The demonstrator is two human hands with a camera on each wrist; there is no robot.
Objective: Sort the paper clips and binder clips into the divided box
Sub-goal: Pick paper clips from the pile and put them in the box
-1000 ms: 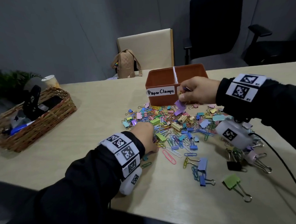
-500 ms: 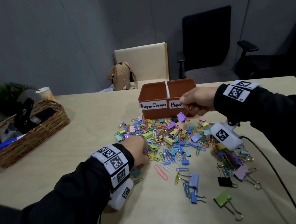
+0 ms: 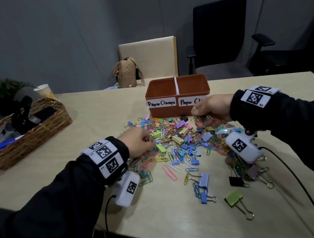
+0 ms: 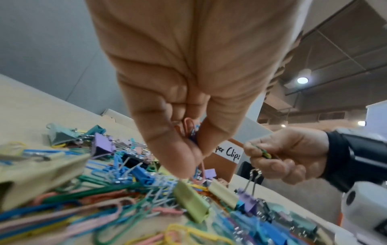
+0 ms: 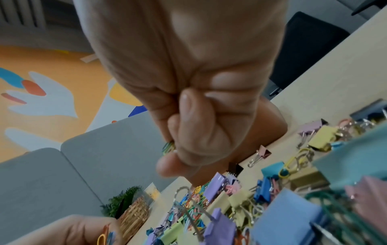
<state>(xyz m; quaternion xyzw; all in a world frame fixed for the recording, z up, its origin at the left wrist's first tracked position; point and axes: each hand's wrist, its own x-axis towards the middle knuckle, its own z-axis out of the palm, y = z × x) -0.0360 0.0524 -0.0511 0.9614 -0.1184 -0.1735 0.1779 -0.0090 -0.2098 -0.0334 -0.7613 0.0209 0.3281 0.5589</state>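
Note:
An orange divided box [image 3: 162, 90] stands at the back of the table, labelled "Paper Clamps" on the left half and "Paper Clips" on the right. A heap of coloured paper clips and binder clips [image 3: 178, 141] lies in front of it. My left hand [image 3: 141, 144] sits at the heap's left edge and pinches a small bunch of paper clips [image 4: 189, 131]. In front of the box's right half, my right hand [image 3: 211, 111] hovers above the heap, fingers curled round a few paper clips [image 4: 264, 153].
A wicker basket [image 3: 37, 130] with dark items sits at the left edge, a paper cup [image 3: 45, 90] behind it. Loose binder clips, green [image 3: 234, 199] and black [image 3: 235, 181], lie near the front right. Chairs and a tan bag [image 3: 128, 71] stand beyond the table.
My right hand has come down and back from the box's rim to just above the heap. The purple binder clip that hung beneath it lies on the pile. My left hand stayed at the heap's left edge.

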